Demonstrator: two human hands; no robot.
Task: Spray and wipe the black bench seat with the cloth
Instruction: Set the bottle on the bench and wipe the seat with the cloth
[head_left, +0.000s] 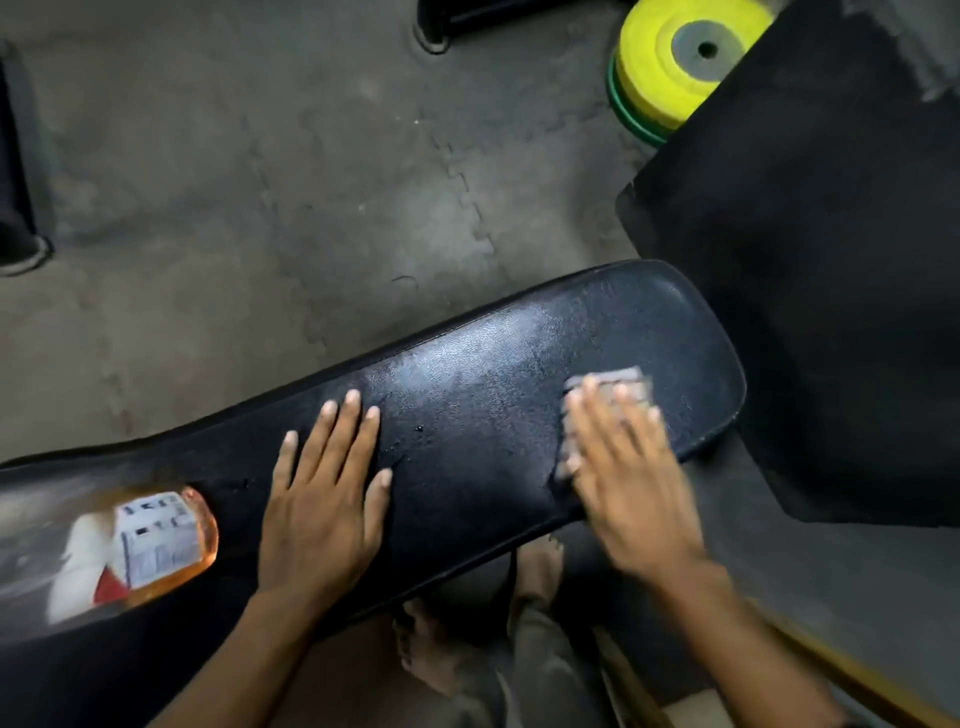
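The black bench seat (467, 415) runs from the lower left to the right of centre, its surface glossy with pale smears. My left hand (327, 493) lies flat on the seat's middle, fingers spread, holding nothing. My right hand (623, 467) presses a folded grey cloth (608, 387) against the seat near its right end; the hand is motion-blurred and covers most of the cloth. A spray bottle (145, 545) with orange liquid and a white label lies on its side on the seat at the left, blurred.
A second black pad (810, 260) rises at the right, close to the seat's end. Yellow and green weight plates (675, 62) are stacked at the top right. Grey interlocking floor mats (260, 182) lie beyond. My bare feet (535, 571) stand below the seat.
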